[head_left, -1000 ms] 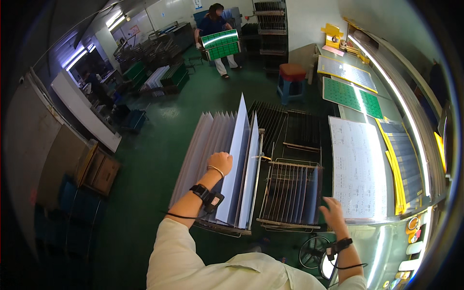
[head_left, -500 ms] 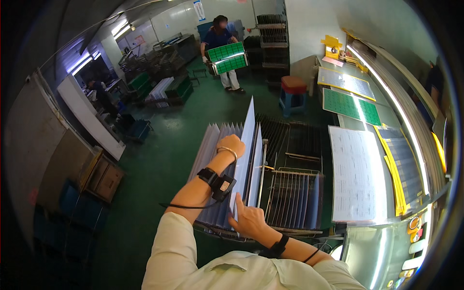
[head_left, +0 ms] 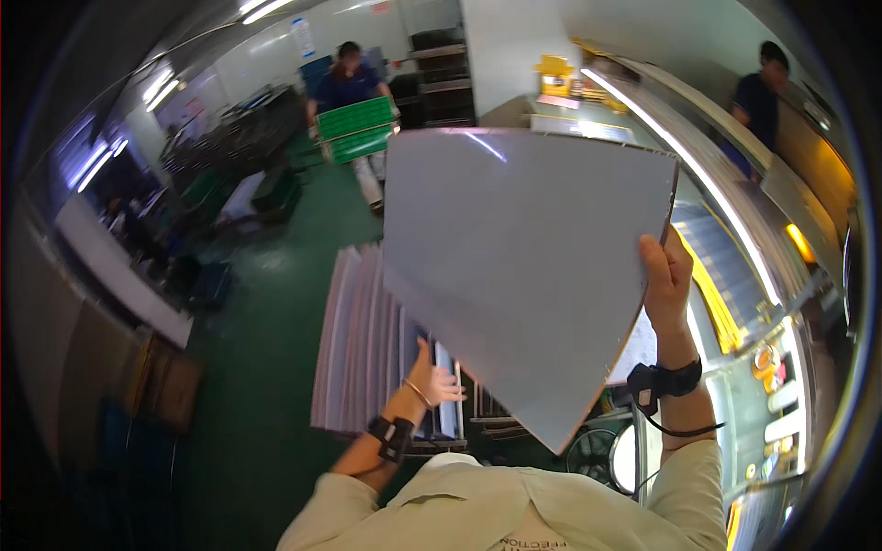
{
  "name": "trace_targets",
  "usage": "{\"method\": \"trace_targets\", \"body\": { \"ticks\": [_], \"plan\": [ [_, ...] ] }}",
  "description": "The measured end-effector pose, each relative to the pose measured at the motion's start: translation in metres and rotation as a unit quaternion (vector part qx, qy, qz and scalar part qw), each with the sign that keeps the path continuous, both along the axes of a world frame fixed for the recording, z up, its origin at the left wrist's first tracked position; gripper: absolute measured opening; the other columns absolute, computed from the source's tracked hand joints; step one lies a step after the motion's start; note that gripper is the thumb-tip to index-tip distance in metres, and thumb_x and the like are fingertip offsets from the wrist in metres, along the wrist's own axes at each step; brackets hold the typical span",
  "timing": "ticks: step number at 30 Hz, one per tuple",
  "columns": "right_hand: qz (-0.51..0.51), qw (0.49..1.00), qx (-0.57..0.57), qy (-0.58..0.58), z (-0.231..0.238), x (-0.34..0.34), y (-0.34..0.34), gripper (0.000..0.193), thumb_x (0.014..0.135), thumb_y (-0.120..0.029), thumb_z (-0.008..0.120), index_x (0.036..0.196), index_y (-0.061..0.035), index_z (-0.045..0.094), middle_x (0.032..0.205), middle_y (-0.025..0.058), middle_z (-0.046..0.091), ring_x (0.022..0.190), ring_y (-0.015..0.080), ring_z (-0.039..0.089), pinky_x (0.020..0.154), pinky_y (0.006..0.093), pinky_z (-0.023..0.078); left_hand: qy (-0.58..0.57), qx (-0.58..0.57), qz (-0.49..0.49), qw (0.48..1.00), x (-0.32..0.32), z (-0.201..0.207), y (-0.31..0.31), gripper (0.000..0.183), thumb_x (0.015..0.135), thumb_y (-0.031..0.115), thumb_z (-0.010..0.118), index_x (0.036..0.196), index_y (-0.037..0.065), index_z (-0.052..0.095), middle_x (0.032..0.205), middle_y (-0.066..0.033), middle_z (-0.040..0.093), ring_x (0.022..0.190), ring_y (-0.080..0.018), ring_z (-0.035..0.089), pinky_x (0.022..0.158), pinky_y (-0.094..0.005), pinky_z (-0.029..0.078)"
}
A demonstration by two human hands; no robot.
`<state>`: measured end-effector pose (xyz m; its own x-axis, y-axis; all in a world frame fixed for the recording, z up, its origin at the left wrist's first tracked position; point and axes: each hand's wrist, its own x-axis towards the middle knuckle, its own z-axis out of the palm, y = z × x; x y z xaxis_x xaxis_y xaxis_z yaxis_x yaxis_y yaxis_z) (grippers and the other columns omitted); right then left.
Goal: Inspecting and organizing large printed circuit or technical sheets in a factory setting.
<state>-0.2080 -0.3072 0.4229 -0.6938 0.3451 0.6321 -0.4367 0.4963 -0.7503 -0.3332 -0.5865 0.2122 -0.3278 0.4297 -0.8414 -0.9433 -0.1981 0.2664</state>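
A large flat grey panel (head_left: 524,248) is raised in front of me, its broad face toward me and one corner pointing down. My right hand (head_left: 668,275) grips its right edge, thumb on the near face and the other fingers mostly behind it. By the panel's lower left edge, my left hand (head_left: 439,381) holds nothing, with its fingers spread. Just beyond that hand, several similar thin panels (head_left: 354,344) stand upright side by side in a rack. The raised panel hides part of the rack and bench.
A lit bench (head_left: 707,363) with yellow-edged sheets (head_left: 712,285) runs along the right. Ahead, a co-worker (head_left: 349,92) carries a green panel (head_left: 356,130). Another person (head_left: 758,106) is at the upper right. Shelves (head_left: 439,78) stand at the back; a brown box (head_left: 167,386) is left.
The panel has come up out of the rack and swung to the right. My right hand now holds its right edge; my left hand has let go. The view has turned right.
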Motion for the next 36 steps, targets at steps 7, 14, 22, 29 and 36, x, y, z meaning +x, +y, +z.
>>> {"method": "trace_targets", "body": {
  "ticks": [7,14,22,29,36],
  "plan": [
    [-0.027,0.998,-0.023,-0.049,-0.028,0.114,0.047,0.021,0.089,-0.02,0.046,0.092,0.0,0.053,0.075,-0.0005,0.05,0.064,0.0061,0.044,0.058,0.021,0.038,0.049,0.292,0.243,0.924,0.004,-0.027,0.072,0.088,0.064,0.079,0.037,0.123,0.013,0.039,0.131,-0.0122,0.035,0.119,-0.0316,0.033,0.092,-0.0559,0.029],
    [-0.21,0.977,-0.035,-0.015,-0.036,0.227,0.082,0.025,0.09,-0.021,0.047,0.1,0.0005,0.053,0.084,-0.0004,0.053,0.075,0.0078,0.047,0.068,0.0222,0.039,0.115,0.325,0.141,0.928,-0.02,-0.03,0.144,0.068,0.074,0.066,0.041,0.107,0.008,0.054,0.098,-0.0051,0.059,0.1,-0.0225,0.052,0.094,-0.0488,0.033],
    [-0.353,0.909,-0.222,0.005,-0.149,0.323,0.096,0.027,0.089,-0.018,0.047,0.111,-0.0018,0.049,0.09,0.0,0.054,0.08,0.0092,0.049,0.072,0.0239,0.04,0.397,0.305,0.105,0.859,-0.039,0.006,0.266,0.024,0.089,0.019,0.045,0.108,0.004,0.05,0.097,-0.0106,0.059,0.09,-0.0217,0.056,0.081,-0.0366,0.049],
    [-0.257,0.657,-0.702,0.097,-0.326,0.32,0.122,0.057,0.089,-0.04,0.042,0.131,-0.0043,0.027,0.121,0.0159,0.043,0.109,0.0305,0.043,0.091,0.0386,0.036,0.694,0.232,0.101,0.673,0.109,0.129,0.319,0.012,0.085,0.006,0.048,0.076,0.004,0.056,0.068,0.0016,0.052,0.061,-0.0066,0.046,0.056,-0.021,0.039],
    [-0.178,0.889,-0.409,0.105,-0.273,0.366,0.102,0.056,0.09,-0.029,0.039,0.135,-0.0048,0.016,0.135,0.0208,0.025,0.126,0.0327,0.025,0.103,0.0418,0.024,0.85,0.376,-0.079,0.359,0.243,0.125,0.32,0.027,0.071,-0.007,0.052,0.097,-0.003,0.057,0.101,-0.0161,0.06,0.091,-0.0272,0.06,0.074,-0.0319,0.049]
  ]
}}
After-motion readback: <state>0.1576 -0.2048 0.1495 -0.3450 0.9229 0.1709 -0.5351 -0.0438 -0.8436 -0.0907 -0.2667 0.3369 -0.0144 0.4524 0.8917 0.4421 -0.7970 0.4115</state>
